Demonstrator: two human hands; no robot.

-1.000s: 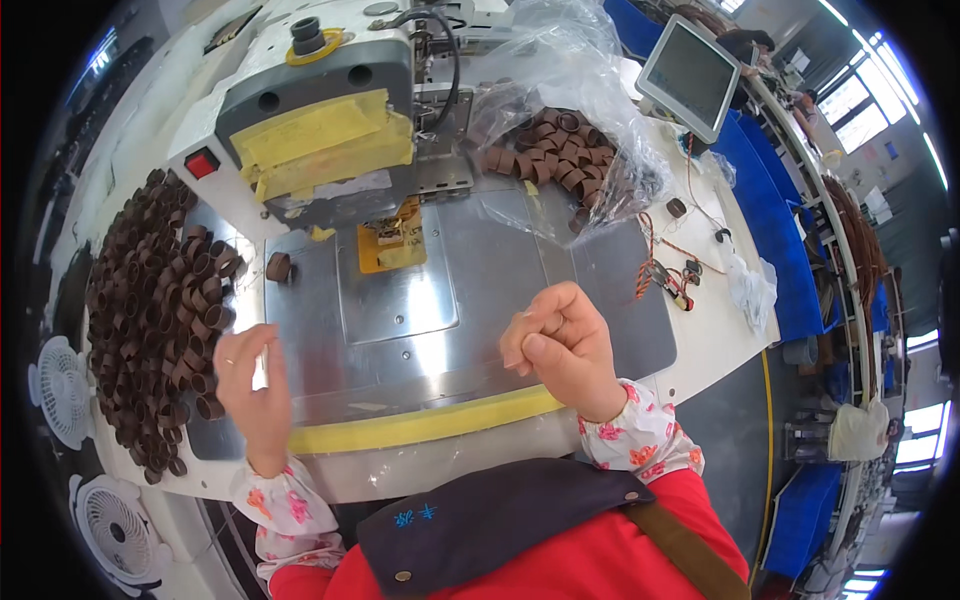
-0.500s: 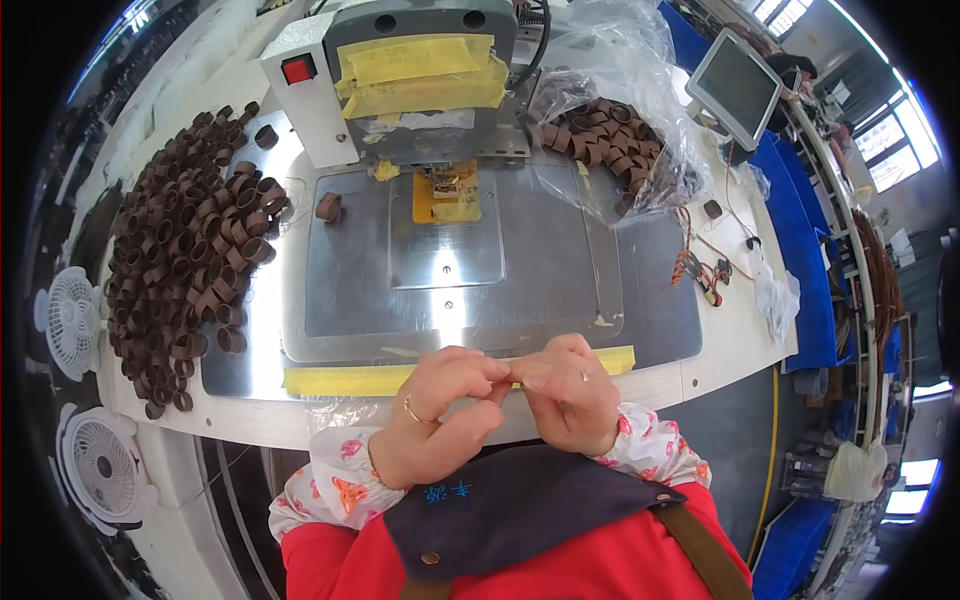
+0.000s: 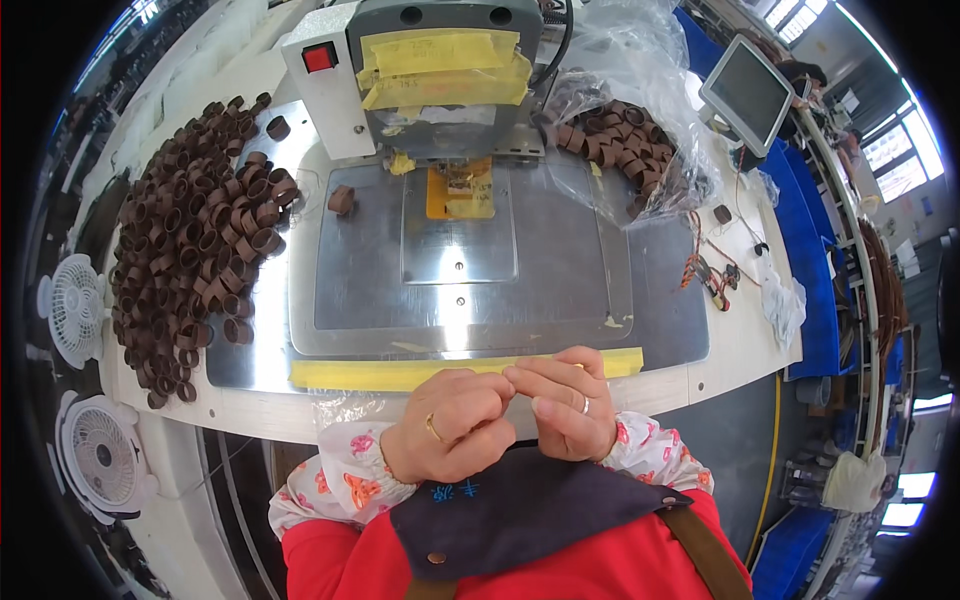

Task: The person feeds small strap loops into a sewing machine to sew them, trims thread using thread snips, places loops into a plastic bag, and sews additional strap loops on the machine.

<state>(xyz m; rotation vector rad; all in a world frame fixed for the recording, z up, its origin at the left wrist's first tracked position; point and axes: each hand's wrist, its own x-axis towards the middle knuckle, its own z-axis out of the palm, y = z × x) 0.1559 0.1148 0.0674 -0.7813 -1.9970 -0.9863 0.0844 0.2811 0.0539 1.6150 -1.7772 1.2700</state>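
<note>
Just in front of the table's near edge, my two hands meet at the fingertips. My left hand (image 3: 450,425) is closed, its fingers curled in and a ring on one of them. My right hand (image 3: 567,408) is also closed, fingers bent and pressed toward the left fingertips. Anything between them is hidden or too small to name. Beyond the hands stands a sewing machine (image 3: 445,75) with a metal work plate (image 3: 380,280). One brown loop (image 3: 341,200) lies on the plate, left of the needle area.
A large heap of brown loops (image 3: 195,235) covers the table's left side. More loops (image 3: 625,140) lie by a clear plastic bag (image 3: 690,165) at the back right. Yellow tape (image 3: 350,375) runs along the near edge. White fans (image 3: 105,455), wires (image 3: 712,275) and a screen (image 3: 748,95) flank the table.
The view has shifted slightly, so the table appears a little further right. My left fingers have curled in more, and my right fingers now stretch further over toward the left fingertips.
</note>
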